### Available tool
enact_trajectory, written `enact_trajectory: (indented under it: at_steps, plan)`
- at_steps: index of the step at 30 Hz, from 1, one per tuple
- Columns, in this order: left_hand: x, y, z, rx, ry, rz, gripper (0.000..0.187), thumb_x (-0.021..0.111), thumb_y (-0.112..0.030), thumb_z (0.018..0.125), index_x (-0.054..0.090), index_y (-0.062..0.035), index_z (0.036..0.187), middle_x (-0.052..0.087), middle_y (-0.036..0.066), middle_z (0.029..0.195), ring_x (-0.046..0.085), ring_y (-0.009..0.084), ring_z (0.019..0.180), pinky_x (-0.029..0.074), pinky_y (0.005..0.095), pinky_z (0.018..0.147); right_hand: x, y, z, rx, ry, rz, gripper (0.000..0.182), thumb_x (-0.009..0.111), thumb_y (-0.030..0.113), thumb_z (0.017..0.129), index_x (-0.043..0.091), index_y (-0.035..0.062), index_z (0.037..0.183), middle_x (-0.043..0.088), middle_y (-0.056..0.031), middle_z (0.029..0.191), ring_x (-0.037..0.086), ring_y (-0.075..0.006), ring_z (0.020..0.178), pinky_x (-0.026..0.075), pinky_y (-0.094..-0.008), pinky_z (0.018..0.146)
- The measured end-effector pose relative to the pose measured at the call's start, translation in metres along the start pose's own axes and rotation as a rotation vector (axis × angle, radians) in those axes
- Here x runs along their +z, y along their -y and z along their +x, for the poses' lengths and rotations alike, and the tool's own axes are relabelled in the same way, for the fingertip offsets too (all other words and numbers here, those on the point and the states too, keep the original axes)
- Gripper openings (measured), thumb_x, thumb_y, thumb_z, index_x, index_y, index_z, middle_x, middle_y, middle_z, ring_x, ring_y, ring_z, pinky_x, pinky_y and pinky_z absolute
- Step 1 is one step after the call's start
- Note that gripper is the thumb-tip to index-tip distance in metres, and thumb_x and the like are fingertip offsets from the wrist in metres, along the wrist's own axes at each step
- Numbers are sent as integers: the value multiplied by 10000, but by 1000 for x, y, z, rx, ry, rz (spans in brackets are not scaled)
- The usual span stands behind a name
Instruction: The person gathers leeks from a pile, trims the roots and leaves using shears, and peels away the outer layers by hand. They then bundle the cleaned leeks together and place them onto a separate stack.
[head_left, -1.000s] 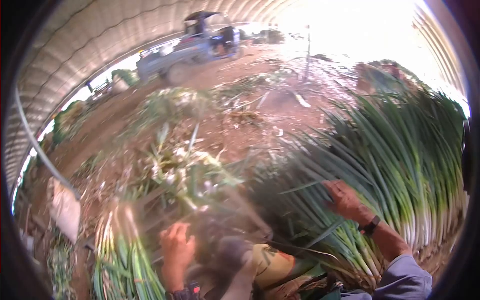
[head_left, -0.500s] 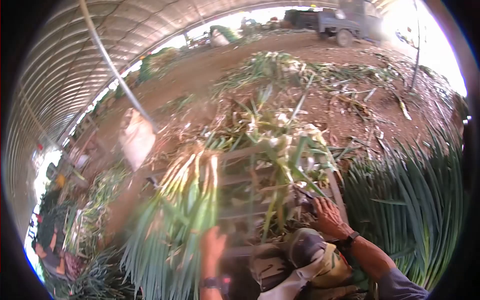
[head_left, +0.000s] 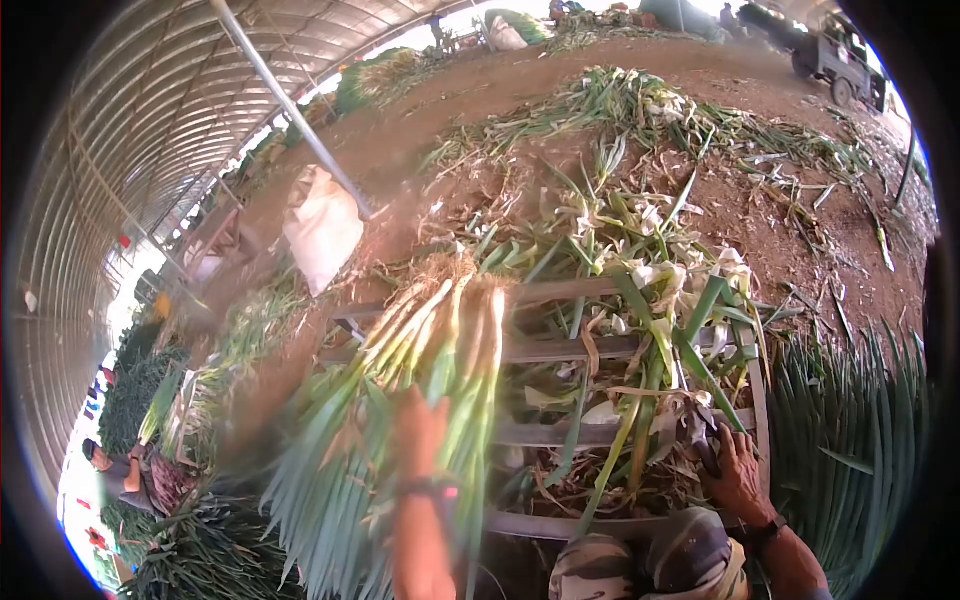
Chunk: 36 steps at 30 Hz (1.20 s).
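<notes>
My left hand, smeared by motion, reaches over a pile of green onions; its fingers are blurred. The onions lie on the left part of a slatted rack, pale stalks and roots pointing away from me and long green leaves toward me. My right hand rests at the rack's right side, its fingers closed round a small dark tool whose kind is partly hidden. Loose peeled leaves hang across the slats beside it. My knees in camouflage trousers are at the near edge.
More green onions stand thickly at the right. A pale sack sits by a metal pole. Leaf scraps litter the dirt floor. Another person sits at the far left; a small truck is at the back right.
The view has turned left, so the scene sits further right. My left hand has moved forward and over the onion pile. The right hand stays at the rack's right side.
</notes>
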<state>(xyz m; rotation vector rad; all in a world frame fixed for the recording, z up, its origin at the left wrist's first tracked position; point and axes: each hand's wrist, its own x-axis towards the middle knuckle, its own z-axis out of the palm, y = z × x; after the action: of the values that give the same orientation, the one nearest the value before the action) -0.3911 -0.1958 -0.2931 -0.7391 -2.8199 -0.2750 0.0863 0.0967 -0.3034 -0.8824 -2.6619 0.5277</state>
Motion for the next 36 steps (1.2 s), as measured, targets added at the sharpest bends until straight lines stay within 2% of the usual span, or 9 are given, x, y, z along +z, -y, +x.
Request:
enact_trajectory:
  at_steps: [5, 12, 18, 20, 22, 25, 28, 32, 36]
  plan:
    - [35, -3, 27, -144, 177, 98, 910, 619, -563, 904, 356, 89, 1481, 496, 295, 1434, 414, 445, 1348, 373, 539, 1101, -2, 3, 7, 102, 132, 58, 911, 804, 201, 733, 331, -56, 1467, 496, -256, 1205, 482, -455, 1145, 438, -525, 983]
    - [17, -23, 41, -169, 291, 92, 906, 643, -560, 890, 383, 99, 1455, 519, 337, 1384, 446, 466, 1333, 374, 514, 1119, -1, 3, 10, 156, 152, 100, 902, 791, 183, 734, 324, -67, 1465, 481, -271, 1242, 463, -462, 1176, 425, -521, 1014]
    - [-25, -91, 10, -162, 755, -76, 973, 590, -675, 892, 331, 9, 1533, 275, 326, 1581, 270, 464, 1478, 220, 591, 1209, -4, 2, 6, 134, 126, 112, 891, 791, 174, 741, 330, -77, 1461, 484, -267, 1238, 473, -456, 1173, 427, -514, 1015]
    - [-39, -126, -8, -112, 810, -116, 920, 589, -664, 903, 371, -14, 1517, 268, 312, 1592, 292, 464, 1469, 264, 603, 1186, -8, 3, 6, 105, 133, 141, 889, 795, 177, 745, 333, -77, 1461, 487, -265, 1236, 480, -453, 1167, 434, -508, 1009]
    - [-11, -139, -25, -9, 819, -215, 855, 605, -658, 897, 486, -4, 1434, 359, 310, 1542, 416, 470, 1390, 324, 589, 1159, -8, 3, 6, 100, 129, 126, 885, 798, 187, 756, 333, -77, 1462, 491, -262, 1237, 491, -447, 1157, 450, -498, 988]
    - [2, -159, -48, 155, 351, -82, 679, 678, -561, 890, 624, -12, 1286, 572, 239, 1324, 598, 356, 1160, 451, 538, 1043, -6, 1, 7, 100, 127, 136, 884, 801, 193, 761, 334, -77, 1461, 494, -260, 1229, 493, -446, 1154, 455, -498, 979]
    - [-17, -123, -11, -46, 490, -518, 709, 709, -528, 880, 579, -4, 1339, 517, 253, 1422, 541, 399, 1268, 393, 552, 1111, -6, -3, 6, 126, 144, 146, 881, 803, 207, 764, 337, -76, 1457, 495, -259, 1219, 493, -444, 1153, 456, -498, 976]
    - [-3, -40, 29, -169, 252, 22, 892, 741, -502, 859, 383, 28, 1482, 326, 268, 1584, 289, 430, 1478, 249, 546, 1207, -6, 2, 9, 153, 170, 139, 861, 795, 224, 776, 344, -70, 1448, 496, -257, 1210, 495, -444, 1148, 457, -498, 967]
    - [11, -10, 29, -152, 308, 154, 979, 734, -445, 864, 236, 41, 1554, 372, 323, 1535, 350, 460, 1436, 221, 570, 1203, -11, 6, 14, 191, 196, 158, 841, 781, 248, 793, 348, -46, 1451, 497, -262, 1208, 497, -449, 1145, 458, -505, 957]
